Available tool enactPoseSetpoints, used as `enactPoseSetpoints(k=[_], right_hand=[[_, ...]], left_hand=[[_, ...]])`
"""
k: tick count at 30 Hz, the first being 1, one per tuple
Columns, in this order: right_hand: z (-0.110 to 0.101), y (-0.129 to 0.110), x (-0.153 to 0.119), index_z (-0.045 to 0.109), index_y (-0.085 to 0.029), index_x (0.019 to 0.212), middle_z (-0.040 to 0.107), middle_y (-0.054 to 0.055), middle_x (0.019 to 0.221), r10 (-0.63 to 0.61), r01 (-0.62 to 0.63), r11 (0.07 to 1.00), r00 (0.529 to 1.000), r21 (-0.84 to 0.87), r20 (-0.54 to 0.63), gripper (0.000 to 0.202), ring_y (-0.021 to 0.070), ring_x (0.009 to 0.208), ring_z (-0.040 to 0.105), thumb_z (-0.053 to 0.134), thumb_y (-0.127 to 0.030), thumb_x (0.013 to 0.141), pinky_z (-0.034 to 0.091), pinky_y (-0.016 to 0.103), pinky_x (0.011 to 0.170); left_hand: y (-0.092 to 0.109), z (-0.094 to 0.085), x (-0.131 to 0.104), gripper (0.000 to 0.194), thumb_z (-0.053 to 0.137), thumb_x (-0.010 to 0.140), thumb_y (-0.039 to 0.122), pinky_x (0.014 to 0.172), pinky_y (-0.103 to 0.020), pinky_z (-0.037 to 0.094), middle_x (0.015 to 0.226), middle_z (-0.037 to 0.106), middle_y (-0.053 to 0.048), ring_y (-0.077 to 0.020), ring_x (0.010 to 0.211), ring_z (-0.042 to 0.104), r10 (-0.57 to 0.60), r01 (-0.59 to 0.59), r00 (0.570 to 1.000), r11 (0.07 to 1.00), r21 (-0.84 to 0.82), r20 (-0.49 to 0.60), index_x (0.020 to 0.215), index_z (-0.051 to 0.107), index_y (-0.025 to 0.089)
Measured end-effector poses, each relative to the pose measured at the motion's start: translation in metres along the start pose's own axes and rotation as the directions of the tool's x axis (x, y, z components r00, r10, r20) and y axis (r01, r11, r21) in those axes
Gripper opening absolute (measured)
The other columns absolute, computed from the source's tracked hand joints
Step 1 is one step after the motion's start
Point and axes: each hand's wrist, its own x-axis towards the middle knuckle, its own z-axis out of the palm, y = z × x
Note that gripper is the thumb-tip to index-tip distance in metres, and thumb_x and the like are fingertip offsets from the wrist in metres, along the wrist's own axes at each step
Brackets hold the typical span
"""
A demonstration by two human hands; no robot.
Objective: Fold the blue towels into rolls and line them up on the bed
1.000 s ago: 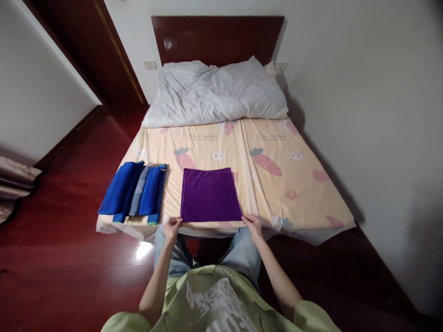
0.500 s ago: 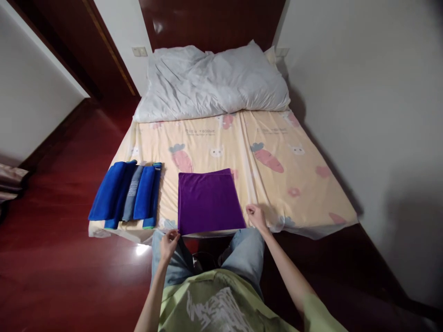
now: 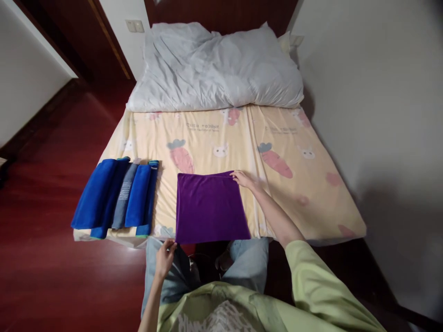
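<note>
A purple cloth (image 3: pixel 211 207) lies flat as a rough square at the near edge of the bed. At its near left corner, my left hand (image 3: pixel 165 258) pinches the edge between thumb and fingers. My right hand (image 3: pixel 242 178) reaches across to the far right corner, its fingertips closed on the cloth there. Left of the purple cloth, several folded cloths, blue ones (image 3: pixel 95 193) and a grey one (image 3: pixel 123 196), lie side by side in a row.
The bed has a yellow sheet (image 3: pixel 294 189) with carrot and rabbit prints. A crumpled white quilt (image 3: pixel 214 69) spans its head end. A white wall (image 3: pixel 387 115) stands to the right, with dark red floor (image 3: pixel 44 258) on the left.
My right hand has moved from beside the near right corner up to the far right corner and taken hold there. My left hand keeps its corner. The view has tilted down somewhat.
</note>
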Motion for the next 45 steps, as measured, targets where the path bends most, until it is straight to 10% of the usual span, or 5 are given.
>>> enactPoseSetpoints(k=[16,22,27,36,45], right_hand=[[0.002,0.0,0.026,0.071,-0.013,0.108,0.065,0.014,0.118,0.177,-0.194,0.954,0.98,-0.226,-0.095,0.022,0.021,0.104,0.064,0.052,-0.01,0.098,0.047,0.027,0.095],[0.007,-0.013,0.027,0.075,-0.014,0.102,0.071,0.015,0.113,0.229,-0.251,0.937,0.966,-0.243,-0.117,0.02,0.0241,0.103,0.066,0.056,-0.014,0.097,0.047,0.029,0.091],[0.019,-0.019,0.02,0.075,-0.018,0.105,0.073,0.011,0.113,0.257,-0.302,0.933,0.94,-0.197,-0.223,0.023,0.0228,0.103,0.066,0.053,-0.016,0.099,0.046,0.029,0.092],[0.017,-0.02,0.003,0.074,-0.018,0.111,0.072,0.009,0.118,0.214,-0.245,0.959,0.954,-0.139,-0.209,0.023,0.0225,0.106,0.065,0.057,-0.014,0.095,0.045,0.031,0.096],[0.02,-0.023,0.011,0.071,-0.016,0.11,0.07,0.014,0.12,0.29,-0.333,0.933,0.919,-0.134,-0.266,0.025,0.0266,0.11,0.063,0.047,-0.02,0.103,0.045,0.036,0.095]], left_hand=[[0.0,-0.007,-0.007,0.025,0.053,0.084,0.05,0.096,-0.042,0.056,0.108,0.077,-0.007,-0.031,0.116,0.068,0.115,-0.108,0.985,0.992,-0.063,0.128,0.075,0.05,0.027],[0.005,-0.013,0.003,0.035,0.053,0.084,0.058,0.091,-0.042,0.057,0.098,0.078,-0.004,-0.0287,0.096,0.074,0.054,-0.057,0.985,0.998,0.015,0.163,0.095,0.064,0.027],[0.042,-0.029,0.06,0.049,0.048,0.089,0.063,0.089,-0.035,0.056,0.096,0.079,-0.004,-0.026,0.097,0.075,0.036,-0.047,0.97,0.998,0.04,0.241,0.112,0.067,0.026],[0.135,-0.007,0.233,0.054,0.065,0.087,0.046,0.07,-0.029,0.057,0.106,0.076,-0.013,-0.0215,0.083,0.073,0.016,-0.017,0.999,1.0,-0.021,-0.038,0.131,0.06,0.014],[0.137,0.006,0.261,0.028,0.052,0.096,0.034,0.092,-0.034,0.051,0.105,0.075,-0.015,-0.0284,0.104,0.07,0.054,-0.001,0.952,0.985,0.172,-0.3,0.107,0.07,0.016]])
